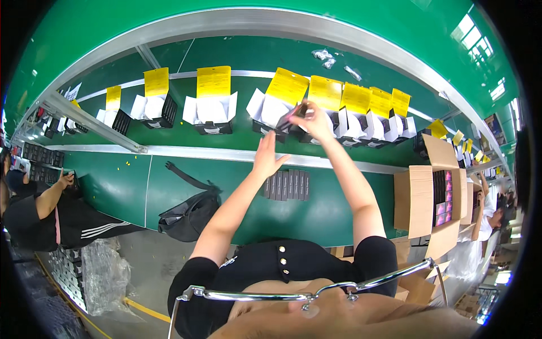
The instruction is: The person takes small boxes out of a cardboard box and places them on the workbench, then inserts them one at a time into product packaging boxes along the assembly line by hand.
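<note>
My right hand (318, 122) grips a small dark box (291, 116) with pinkish colour on its face, tilted over the front of an open carton. That carton (262, 106) is black outside with white flaps and a raised yellow lid. Just in front of it, my left hand (266, 155) is open, fingers stretched out together and thumb apart. Its fingertips are close to the carton's front; whether they touch it I cannot tell. Below my hands, a row of slim dark boxes (287, 185) stands side by side on the green bench (248, 223).
More yellow-lidded cartons line the shelf on the left (214, 121) and right (353, 127). A black bag (189, 214) lies on the bench to the left. At right stands an open cardboard box (415, 200) of packed small boxes. Other people work at both sides.
</note>
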The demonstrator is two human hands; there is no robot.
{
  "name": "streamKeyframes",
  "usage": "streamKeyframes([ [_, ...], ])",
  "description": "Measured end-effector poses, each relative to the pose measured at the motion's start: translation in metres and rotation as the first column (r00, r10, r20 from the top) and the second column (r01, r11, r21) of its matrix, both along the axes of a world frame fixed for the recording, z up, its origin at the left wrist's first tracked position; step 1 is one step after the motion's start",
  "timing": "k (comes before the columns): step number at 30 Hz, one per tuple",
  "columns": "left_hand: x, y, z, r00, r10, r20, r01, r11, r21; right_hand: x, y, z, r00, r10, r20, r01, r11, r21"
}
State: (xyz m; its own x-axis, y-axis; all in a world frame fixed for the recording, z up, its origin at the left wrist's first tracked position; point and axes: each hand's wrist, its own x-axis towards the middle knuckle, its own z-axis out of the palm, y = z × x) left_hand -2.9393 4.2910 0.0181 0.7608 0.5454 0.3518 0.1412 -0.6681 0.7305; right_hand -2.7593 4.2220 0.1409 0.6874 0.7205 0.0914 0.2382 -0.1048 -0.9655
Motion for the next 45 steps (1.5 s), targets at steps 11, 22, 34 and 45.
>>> streamKeyframes([
  [11,0.062,-0.003,-0.019,0.895,-0.045,-0.443,0.183,0.945,0.272,0.059,0.055,-0.012,0.728,0.189,0.658,0.088,0.927,-0.364],
  [22,0.103,0.04,0.014,0.734,-0.274,-0.622,0.494,0.843,0.212,0.06,0.095,-0.083,0.623,0.452,0.639,0.293,0.623,-0.726],
  [34,0.119,0.091,-0.07,0.88,-0.34,-0.332,0.466,0.484,0.741,0.055,0.098,-0.102,0.567,0.421,0.708,0.336,0.666,-0.666],
  [45,-0.015,0.066,-0.019,0.95,-0.31,-0.048,0.306,0.884,0.354,0.059,0.094,-0.148,0.451,0.408,0.794,0.52,0.602,-0.605],
])
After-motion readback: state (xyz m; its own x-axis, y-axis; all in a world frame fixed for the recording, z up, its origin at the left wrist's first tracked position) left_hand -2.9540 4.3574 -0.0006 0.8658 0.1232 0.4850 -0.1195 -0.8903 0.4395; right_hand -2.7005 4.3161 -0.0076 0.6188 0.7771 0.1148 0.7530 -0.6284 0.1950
